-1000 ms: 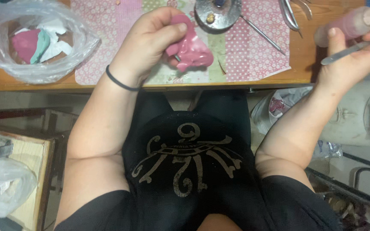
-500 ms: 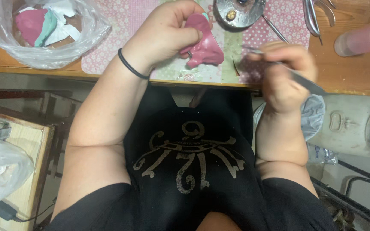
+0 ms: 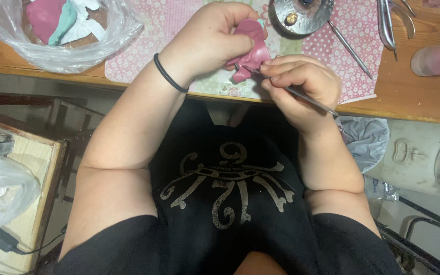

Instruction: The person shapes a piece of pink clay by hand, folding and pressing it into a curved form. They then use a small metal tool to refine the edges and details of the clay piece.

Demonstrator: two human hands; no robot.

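Slanting from lower right up to the pink lump (image 3: pixel 250 48), the metal tool (image 3: pixel 301 94) sits pinched in the right hand (image 3: pixel 301 84); the left hand (image 3: pixel 210 40) grips the lump above the table (image 3: pixel 413 102) edge.

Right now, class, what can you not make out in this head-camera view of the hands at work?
- Pink piece: mostly hidden by left hand; full shape unclear.
- Thin metal tool: tip hidden where it meets the piece; middle covered by right hand.
- Clear plastic bag: cut off by top edge.
- Pink bottle: cut off at right edge.
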